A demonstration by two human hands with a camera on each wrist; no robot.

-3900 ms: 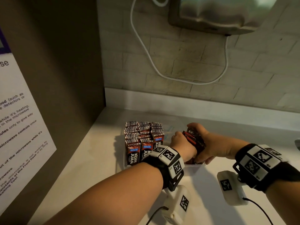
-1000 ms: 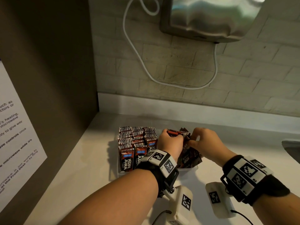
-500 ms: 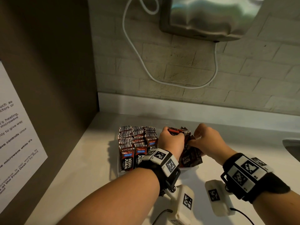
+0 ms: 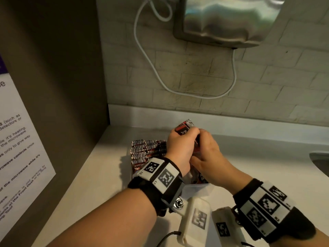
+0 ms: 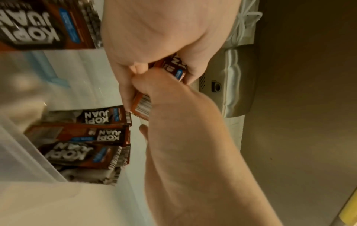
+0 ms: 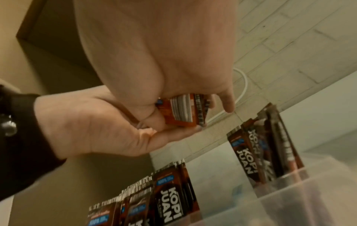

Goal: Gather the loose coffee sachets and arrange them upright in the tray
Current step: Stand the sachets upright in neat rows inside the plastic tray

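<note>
Both hands hold one bundle of brown coffee sachets above the clear plastic tray. My left hand grips the bundle from the left and my right hand pinches it from the right. The right wrist view shows the bundle edge-on between the right hand and the left hand. Rows of sachets stand upright in the tray's left part. Several loose sachets lie and lean in its right part, mostly hidden under my hands in the head view.
The tray sits on a pale counter in a corner. A dark side panel with a paper notice stands at the left. A metal hand dryer and its white cable hang on the brick wall. A sink edge shows at the right.
Both hands have risen above the tray with the bundle and closed in around it. The bundle now stands higher, at the tray's far side.
</note>
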